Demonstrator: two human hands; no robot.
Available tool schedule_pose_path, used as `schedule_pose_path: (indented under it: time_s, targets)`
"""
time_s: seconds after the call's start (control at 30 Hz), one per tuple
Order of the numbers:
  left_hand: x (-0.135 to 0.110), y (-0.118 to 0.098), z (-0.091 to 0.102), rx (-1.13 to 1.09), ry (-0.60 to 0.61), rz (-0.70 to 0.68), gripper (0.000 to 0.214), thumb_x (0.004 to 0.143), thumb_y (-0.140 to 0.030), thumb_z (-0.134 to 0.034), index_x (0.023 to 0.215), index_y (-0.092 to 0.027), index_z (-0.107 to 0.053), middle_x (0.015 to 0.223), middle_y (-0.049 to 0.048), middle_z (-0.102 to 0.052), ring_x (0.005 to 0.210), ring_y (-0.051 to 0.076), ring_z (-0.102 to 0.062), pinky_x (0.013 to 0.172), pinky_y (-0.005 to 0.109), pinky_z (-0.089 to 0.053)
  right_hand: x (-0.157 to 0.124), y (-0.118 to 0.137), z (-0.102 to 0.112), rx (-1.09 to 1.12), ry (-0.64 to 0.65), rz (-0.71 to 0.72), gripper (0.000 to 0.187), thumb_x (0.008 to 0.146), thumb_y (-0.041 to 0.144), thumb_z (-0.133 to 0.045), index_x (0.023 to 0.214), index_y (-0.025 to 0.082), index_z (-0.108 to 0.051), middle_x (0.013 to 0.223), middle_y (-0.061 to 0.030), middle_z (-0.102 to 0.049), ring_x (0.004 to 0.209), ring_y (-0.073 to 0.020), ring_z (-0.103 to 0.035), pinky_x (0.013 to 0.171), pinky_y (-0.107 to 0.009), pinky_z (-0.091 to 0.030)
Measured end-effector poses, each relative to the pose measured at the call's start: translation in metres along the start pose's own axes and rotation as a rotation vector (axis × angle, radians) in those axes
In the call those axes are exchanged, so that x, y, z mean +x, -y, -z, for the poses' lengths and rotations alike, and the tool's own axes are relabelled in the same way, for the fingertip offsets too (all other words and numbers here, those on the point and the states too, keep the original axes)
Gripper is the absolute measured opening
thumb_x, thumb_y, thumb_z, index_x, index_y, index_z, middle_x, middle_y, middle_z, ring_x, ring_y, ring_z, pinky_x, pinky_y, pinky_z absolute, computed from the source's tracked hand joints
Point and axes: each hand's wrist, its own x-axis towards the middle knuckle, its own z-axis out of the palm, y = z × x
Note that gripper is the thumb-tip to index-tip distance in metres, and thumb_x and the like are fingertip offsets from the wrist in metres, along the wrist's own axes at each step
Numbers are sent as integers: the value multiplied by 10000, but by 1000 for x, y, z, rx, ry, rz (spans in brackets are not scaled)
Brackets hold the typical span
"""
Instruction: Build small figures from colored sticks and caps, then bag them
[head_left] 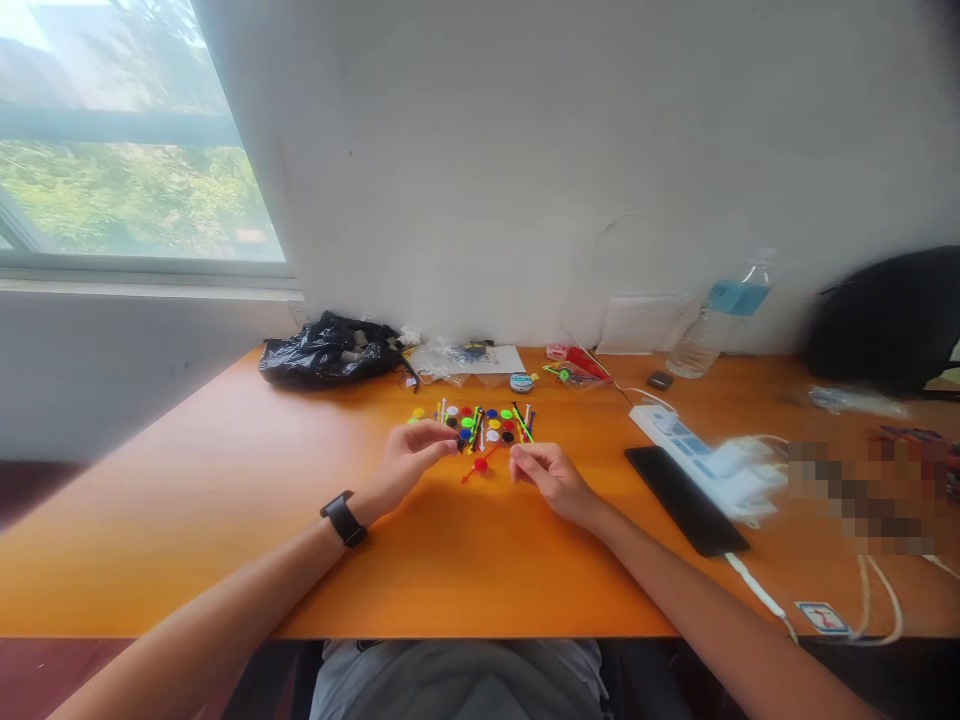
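Red round disc [481, 466] | thin arrow [469, 475] | between left hand [414, 456], right hand [553, 479]

Small, many-coloured round discs [493, 436] and thin arrows [478, 430] lie clustered nearer the tabletop's [480, 580] far edge, with one red disc [481, 465] and a slanting red arrow [469, 476] together on the near-edge side.

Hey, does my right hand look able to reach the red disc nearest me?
Probably yes: the red disc lies close to your right hand, and nothing visible blocks the gap between them.
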Motion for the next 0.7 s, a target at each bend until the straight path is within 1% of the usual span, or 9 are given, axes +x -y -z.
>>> schedule_pose_path:
  time_s: [0.07,0.13,0.2,0.27,0.33,0.37,0.43,0.57,0.7]
  targets:
    - [-1,-1,-1,-4,12,2,258,772,-368,-852,917,-162,-797,926,83,-787,862,212,-713,813,316,-551,1,2,-2,-63,-27,17,451,1064,545,-520,820,185,-642,704,9,-542,616,-135,-443,588,-278,-354]
    - [-1,-1,-2,-7,10,-2,247,771,-359,-843,919,-167,-794,928,80,-785,864,214,-711,819,321,-550,1,2,-4,-172,-53,66,298,1066,454,-552,958,203,-671,780,0,-589,660,-148,-495,629,-279,-414]
    - [-1,0,-2,-5,1,-9,239,769,-353,-836,915,-171,-788,903,73,-778,847,213,-706,808,322,-547,2,1,-5,-302,-40,145,195,1065,352,-557,1138,227,-689,945,-38,-653,804,-183,-593,768,-318,-508]
    - [-1,1,-2,6,-4,-15,225,778,-353,-828,903,-171,-782,876,66,-769,832,208,-698,804,319,-541,3,-2,-7,-437,2,231,289,1057,267,-547,1322,263,-662,1152,-87,-652,1037,-237,-623,960,-407,-531]
    - [-1,2,-1,18,-1,-20,215,792,-351,-820,898,-169,-779,858,60,-761,827,202,-691,807,314,-534,5,-5,-9,-557,41,286,376,1050,225,-543,1408,299,-633,1284,-112,-616,1203,-282,-571,1077,-495,-496]
    - [-1,2,-1,23,1,-21,212,797,-350,-817,898,-168,-778,857,60,-759,827,200,-688,810,313,-531,5,-6,-9,-603,50,302,373,1050,220,-546,1399,310,-644,1319,-113,-605,1236,-295,-547,1097,-521,-483]
    - [-2,3,-1,21,7,-18,211,798,-347,-818,901,-167,-777,874,62,-762,830,198,-685,815,313,-531,7,-6,-11,-659,67,319,292,1055,235,-559,1302,307,-696,1353,-102,-602,1247,-302,-524,1113,-542,-467]
    - [-2,3,-1,9,23,-17,210,805,-347,-816,905,-168,-775,904,63,-767,847,195,-685,837,316,-534,8,-4,-10,-655,70,316,129,1047,297,-615,1093,266,-730,1265,-79,-644,1188,-283,-535,1102,-521,-462]
    - [-3,3,-2,7,43,-27,215,816,-357,-816,904,-165,-771,887,57,-761,827,189,-681,832,314,-534,7,-3,-10,-629,56,311,96,1024,309,-659,1058,260,-735,1221,-78,-652,1164,-279,-543,1084,-515,-465]
